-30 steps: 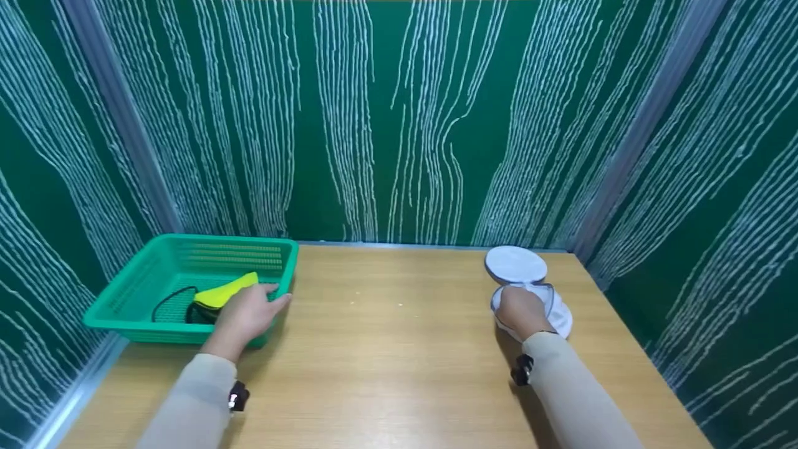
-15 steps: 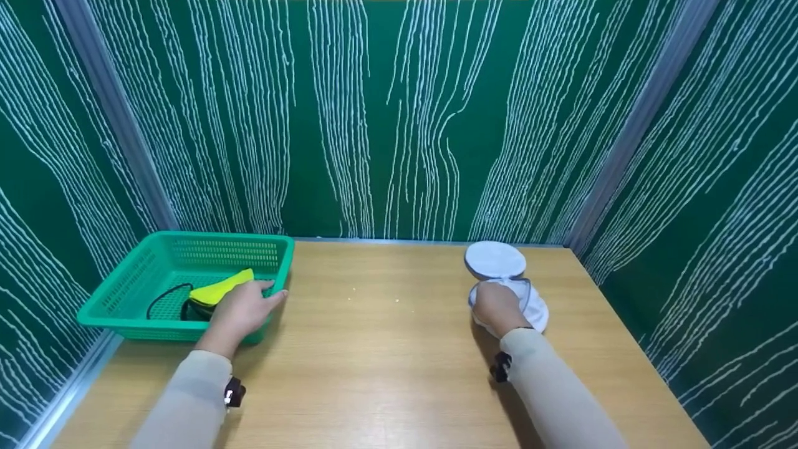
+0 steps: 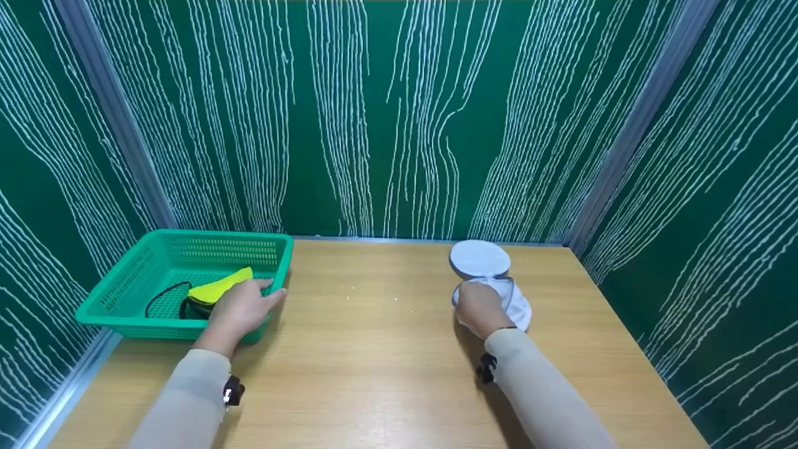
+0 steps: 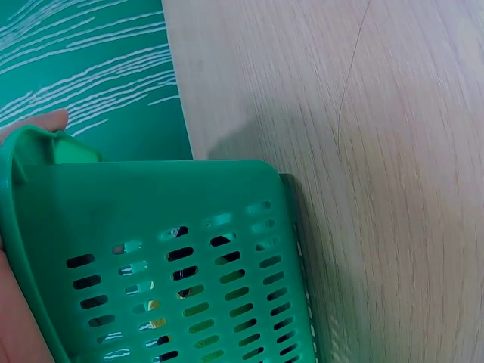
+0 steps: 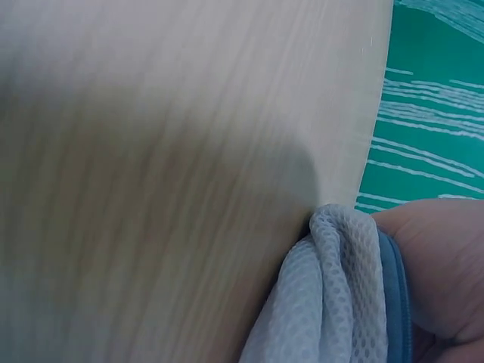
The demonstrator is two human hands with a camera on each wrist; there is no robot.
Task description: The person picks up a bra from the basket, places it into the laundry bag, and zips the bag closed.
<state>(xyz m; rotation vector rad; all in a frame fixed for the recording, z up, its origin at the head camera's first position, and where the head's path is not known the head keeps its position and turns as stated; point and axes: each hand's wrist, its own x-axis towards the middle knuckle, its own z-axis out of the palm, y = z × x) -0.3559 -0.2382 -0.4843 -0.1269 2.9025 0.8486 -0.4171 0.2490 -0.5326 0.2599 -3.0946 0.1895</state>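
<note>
My left hand (image 3: 240,307) grips the right rim of a green plastic basket (image 3: 112,321), its thumb outside and its fingers reaching inside. A yellow and black item with a thin black cord (image 3: 218,289) lies in the basket, partly hidden behind that hand. On the right side of the table, my right hand (image 3: 481,308) holds a white mesh laundry bag (image 3: 519,312). The bag's round white end panel (image 3: 479,259) lies beyond the hand. In the right wrist view, the folded white mesh (image 5: 295,310) and its grey-blue zipper (image 5: 397,302) sit against the fingers.
The wooden table (image 3: 374,362) runs back to green walls (image 3: 411,125) with white wavy lines. Metal posts (image 3: 112,112) stand at both back corners. A few tiny pale specks dot the tabletop between the hands.
My right hand has moved left across the table with the mesh laundry bag in its grip. The left hand keeps its hold on the basket rim; the head view has shifted slightly.
</note>
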